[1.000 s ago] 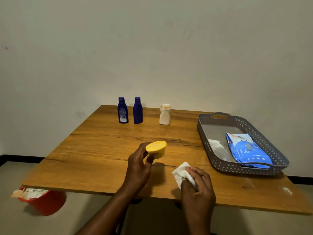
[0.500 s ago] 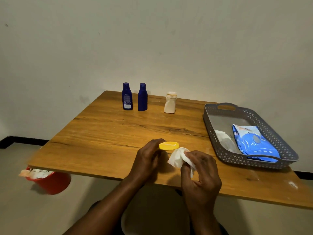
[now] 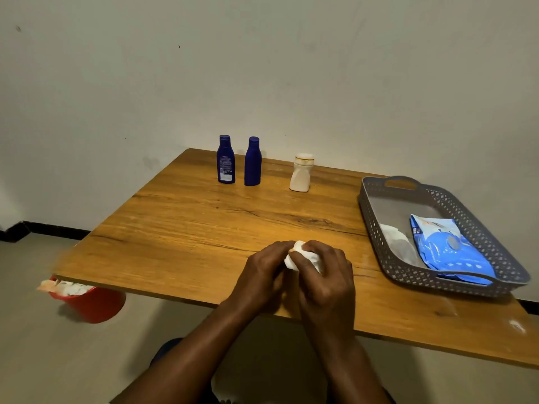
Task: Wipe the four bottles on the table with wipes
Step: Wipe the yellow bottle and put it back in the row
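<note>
Lower centre: left hand [image 3: 262, 275] and right hand [image 3: 323, 282] curled together around white wipe [image 3: 300, 256], wrapped bottle hidden. Two blue bottles [image 3: 226, 159] [image 3: 252, 161], cream bottle [image 3: 301, 173] upper centre on table [image 3: 189, 228].

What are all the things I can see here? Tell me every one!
Blue bottles: two, dark blue, standing side by side at the far edge of the table.
Cream bottle: one, cream, standing to the right of the blue ones.
Wipe: one, white, bunched between the hands; what it covers is hidden.
Table: one, brown wood.
Basket: one, grey with holes, on the table's right side.
Wipes pack: one, blue, lying in the basket.
Loose wipe: one, white, in the basket beside the pack.
Bucket: one, red, on the floor under the table's left corner, white wipes inside.
Left hand: one, curled, at the wipe.
Right hand: one, gripping the wipe.
</note>
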